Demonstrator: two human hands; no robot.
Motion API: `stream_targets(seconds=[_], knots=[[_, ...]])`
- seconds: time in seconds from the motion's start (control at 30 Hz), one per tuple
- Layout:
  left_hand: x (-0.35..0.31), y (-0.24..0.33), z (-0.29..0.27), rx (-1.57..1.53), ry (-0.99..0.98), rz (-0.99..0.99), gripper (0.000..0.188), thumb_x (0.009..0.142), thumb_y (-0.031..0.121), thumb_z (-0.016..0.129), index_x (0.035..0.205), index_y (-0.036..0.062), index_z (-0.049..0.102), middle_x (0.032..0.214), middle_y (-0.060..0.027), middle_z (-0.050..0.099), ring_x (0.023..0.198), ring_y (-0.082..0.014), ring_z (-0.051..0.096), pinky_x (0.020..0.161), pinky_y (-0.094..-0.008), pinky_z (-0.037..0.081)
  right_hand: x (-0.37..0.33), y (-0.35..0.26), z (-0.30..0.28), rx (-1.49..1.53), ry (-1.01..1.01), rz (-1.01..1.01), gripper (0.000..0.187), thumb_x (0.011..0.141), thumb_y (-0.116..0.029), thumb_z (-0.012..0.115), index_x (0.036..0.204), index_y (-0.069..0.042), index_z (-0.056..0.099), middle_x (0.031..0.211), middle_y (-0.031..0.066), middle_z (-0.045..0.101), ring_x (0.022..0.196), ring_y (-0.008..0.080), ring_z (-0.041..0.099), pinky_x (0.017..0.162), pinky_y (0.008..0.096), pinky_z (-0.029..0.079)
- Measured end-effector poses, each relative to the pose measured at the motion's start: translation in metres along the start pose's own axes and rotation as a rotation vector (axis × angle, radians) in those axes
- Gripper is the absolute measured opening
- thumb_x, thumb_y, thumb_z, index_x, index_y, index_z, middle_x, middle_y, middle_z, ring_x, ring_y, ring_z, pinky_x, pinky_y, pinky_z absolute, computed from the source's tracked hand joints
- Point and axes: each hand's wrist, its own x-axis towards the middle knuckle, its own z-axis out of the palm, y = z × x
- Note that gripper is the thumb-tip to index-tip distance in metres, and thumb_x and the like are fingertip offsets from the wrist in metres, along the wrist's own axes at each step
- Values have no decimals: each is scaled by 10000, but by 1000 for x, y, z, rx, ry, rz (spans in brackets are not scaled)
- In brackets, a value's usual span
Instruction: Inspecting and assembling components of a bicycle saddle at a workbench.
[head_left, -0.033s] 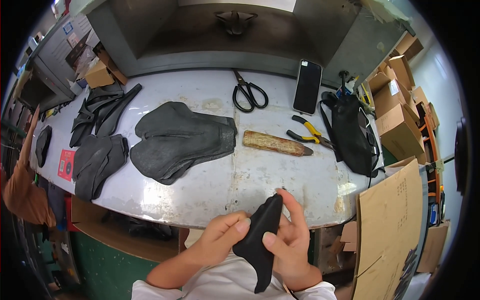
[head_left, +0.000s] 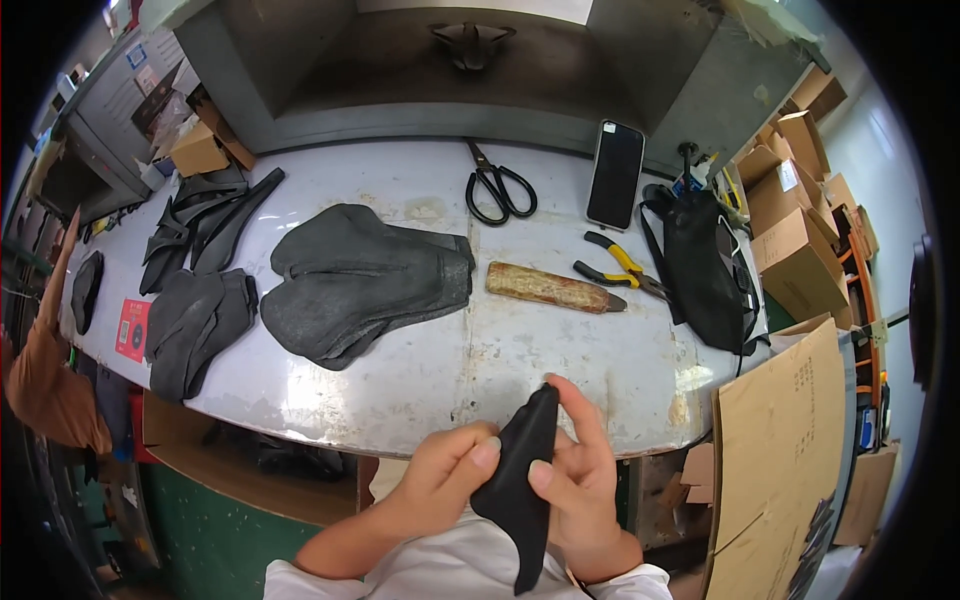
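Close to my body, over the table's front edge, a black leather-like piece (head_left: 522,460) is held up between both hands. It has a narrow top and a thin tail hanging down. My left hand (head_left: 445,480) pinches its left edge, thumb on the face. On the other side my right hand (head_left: 580,480) grips it, thumb pressed on the face and index finger at the top tip; its other fingers are partly hidden. Beyond the hands lies a stack of dark grey leather-like pieces (head_left: 365,280). To its right rests a worn wooden handle (head_left: 545,287) with a short dark metal tip.
Black-handled scissors (head_left: 495,190), yellow-black pliers (head_left: 630,265), a phone (head_left: 614,175) and a black bag (head_left: 700,265) lie across the white table (head_left: 400,410). More grey pieces (head_left: 200,320) are at left. Cardboard (head_left: 780,450) stands at right. Another person's arm (head_left: 50,300) shows far left.
The black piece has shifted slightly down, its top tip a little to the left and its tail lower. Both hands keep their hold; the things on the table have not moved.
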Motion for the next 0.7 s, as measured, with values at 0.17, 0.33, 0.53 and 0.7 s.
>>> stream_targets(seconds=[0.17, 0.33, 0.53, 0.7], knots=[[3, -11, -2, -485, 46, -343, 312, 1000, 258, 524, 842, -11, 537, 737, 6, 513, 662, -71, 421, 580, -256, 349, 1, 3, 9, -4, 176, -99, 737, 930, 34, 562, 1534, -89, 158, 1324, 171, 529, 1152, 186, 558, 968, 333, 477], [4, -8, 7, -132, 70, -131, 361, 992, 367, 567, 900, 21, 611, 731, 15, 556, 615, -67, 470, 519, -230, 341, 9, 8, 18, 52, 258, -132, 711, 927, 11, 557, 1531, -108, 201, 1282, 131, 554, 1116, 190, 587, 985, 338, 476], [13, -6, 15, -837, 238, -513, 376, 1017, 361, 520, 905, 23, 641, 730, 30, 577, 597, -66, 468, 529, -221, 342, 12, 3, 19, 143, 278, -90, 662, 955, -10, 531, 1527, -115, 216, 1252, 122, 561, 1097, 191, 593, 975, 343, 484], [12, -5, 21, -35, 57, 34, 265, 990, 209, 576, 974, -50, 630, 778, 3, 585, 697, -68, 489, 608, -220, 381, 17, 3, 14, 109, 304, -148, 640, 966, -18, 532, 1522, -110, 229, 1248, 117, 563, 1098, 183, 581, 952, 350, 494]])
